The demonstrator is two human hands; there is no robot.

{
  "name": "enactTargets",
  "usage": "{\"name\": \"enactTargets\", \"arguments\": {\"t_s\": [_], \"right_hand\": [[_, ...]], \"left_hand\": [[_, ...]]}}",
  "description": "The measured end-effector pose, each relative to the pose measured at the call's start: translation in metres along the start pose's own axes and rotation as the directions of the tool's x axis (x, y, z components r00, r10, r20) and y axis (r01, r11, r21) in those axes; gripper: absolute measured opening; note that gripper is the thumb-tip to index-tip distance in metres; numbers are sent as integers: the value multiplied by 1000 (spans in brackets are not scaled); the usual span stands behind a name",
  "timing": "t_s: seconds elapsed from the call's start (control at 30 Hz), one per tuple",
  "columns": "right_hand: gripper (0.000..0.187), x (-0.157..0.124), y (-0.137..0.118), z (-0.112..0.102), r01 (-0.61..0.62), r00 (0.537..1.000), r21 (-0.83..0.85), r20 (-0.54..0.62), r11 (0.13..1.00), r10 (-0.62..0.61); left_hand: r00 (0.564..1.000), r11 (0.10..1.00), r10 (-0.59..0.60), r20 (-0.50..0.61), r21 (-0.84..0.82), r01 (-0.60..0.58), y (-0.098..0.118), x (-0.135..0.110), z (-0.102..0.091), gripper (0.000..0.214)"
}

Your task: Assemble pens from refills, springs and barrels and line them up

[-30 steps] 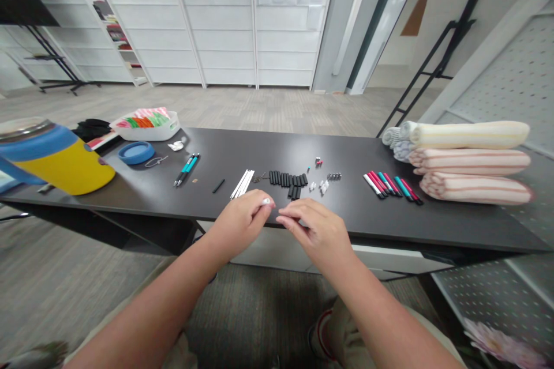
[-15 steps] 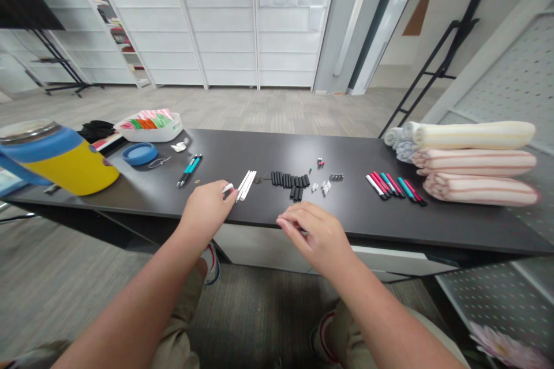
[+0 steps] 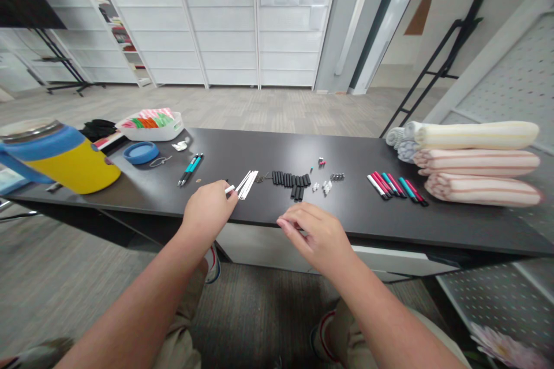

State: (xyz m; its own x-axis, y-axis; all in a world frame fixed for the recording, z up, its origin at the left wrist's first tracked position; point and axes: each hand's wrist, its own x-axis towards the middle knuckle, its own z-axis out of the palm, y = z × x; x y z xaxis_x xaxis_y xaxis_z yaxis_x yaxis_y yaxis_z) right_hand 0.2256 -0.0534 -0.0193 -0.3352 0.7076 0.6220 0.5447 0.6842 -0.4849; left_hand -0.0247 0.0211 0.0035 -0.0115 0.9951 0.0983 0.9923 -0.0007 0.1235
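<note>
Head view: our right grip [image 3: 317,232] is pinched together, nothing visible inside it.
Farther on, our left grip [image 3: 208,207] clamps a white tube [image 3: 229,189] by thin white sticks [image 3: 248,185] on the surface [image 3: 259,150]; parting one stick gently keeps the rest aligned.

A short, plain white tube [image 3: 229,189] is gripped in the left hand [image 3: 210,207], one end poking out above the thumb. Just beyond the fingertips, slim white sticks [image 3: 248,185] lie flat on the dark bench [image 3: 367,219] in a loose, slanting bundle, the leftmost angled a little away from the others. To their right sit short black cylinders [image 3: 289,180], most in a side-by-side row, with two set nearer the front edge.
</note>
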Motion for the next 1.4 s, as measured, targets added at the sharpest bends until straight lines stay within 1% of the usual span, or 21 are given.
{"name": "enactTargets", "arguments": {"t_s": [0.23,0.3,0.43,0.53,0.6,0.67,0.73,0.8,0.87,0.9,0.97,1.03,1.1,1.17,1.2,1.27,1.33,1.37,1.4], "right_hand": [[13,0,1,2,0,1000,-6,15,1000,0],[13,0,2,2,3,1000,-9,17,1000,-3],[14,0,2,2,4,1000,-6,18,1000,-4],[14,1,1,2,-4,1000,9,4,1000,4],[15,2,1,1,-29,1000,25,-11,999,29],[15,2,2,1,-81,997,33,-11,996,82],[15,3,3,2,-164,986,32,0,986,164],[16,3,5,3,-248,969,31,8,968,247],[20,4,6,4,-305,952,39,3,952,305],[21,4,7,5,-325,946,50,-4,944,325],[21,5,7,7,-361,931,90,-22,928,364],[22,5,5,9,-390,917,151,-27,908,398],[25,6,3,9,-398,911,205,-26,894,411],[29,5,2,6,-375,917,212,-59,902,395],[29,5,2,4,-352,924,187,-87,917,373],[29,4,3,-2,-277,949,79,-135,958,286],[28,3,8,-6,-175,979,-85,-118,981,164],[28,2,10,-8,-122,990,-173,-84,977,109],[27,1,13,-8,-74,997,-254,-40,964,66]], "left_hand": [[988,994,-46,146,-89,59,1,6,-9,28],[985,992,-47,168,-107,66,1,6,-10,28],[984,988,-47,171,-136,70,-2,6,-8,28],[988,983,-47,149,-169,72,-3,6,-7,27],[991,973,-40,128,-219,67,-1,5,-9,27],[993,954,-6,116,-296,40,4,1,-12,26],[992,921,60,108,-389,-13,13,-4,-15,25],[985,872,140,103,-484,-73,25,-12,-16,24],[970,828,211,122,-549,-111,38,-21,-14,21],[966,811,230,120,-571,-123,44,-26,-12,20],[945,773,306,114,-610,-176,55,-34,-7,18],[928,739,367,68,-626,-247,62,-41,-1,17],[914,726,404,27,-617,-302,66,-45,3,14],[901,709,435,-3,-616,-344,65,-47,5,13],[895,700,445,-21,-615,-362,63,-46,6,14],[888,688,454,-68,-607,-398,57,-45,6,20],[870,684,475,-130,-569,-458,48,-41,7,25],[851,680,501,-160,-535,-501,44,-38,8,26],[821,675,542,-181,-489,-553,40,-36,9,25]]}}
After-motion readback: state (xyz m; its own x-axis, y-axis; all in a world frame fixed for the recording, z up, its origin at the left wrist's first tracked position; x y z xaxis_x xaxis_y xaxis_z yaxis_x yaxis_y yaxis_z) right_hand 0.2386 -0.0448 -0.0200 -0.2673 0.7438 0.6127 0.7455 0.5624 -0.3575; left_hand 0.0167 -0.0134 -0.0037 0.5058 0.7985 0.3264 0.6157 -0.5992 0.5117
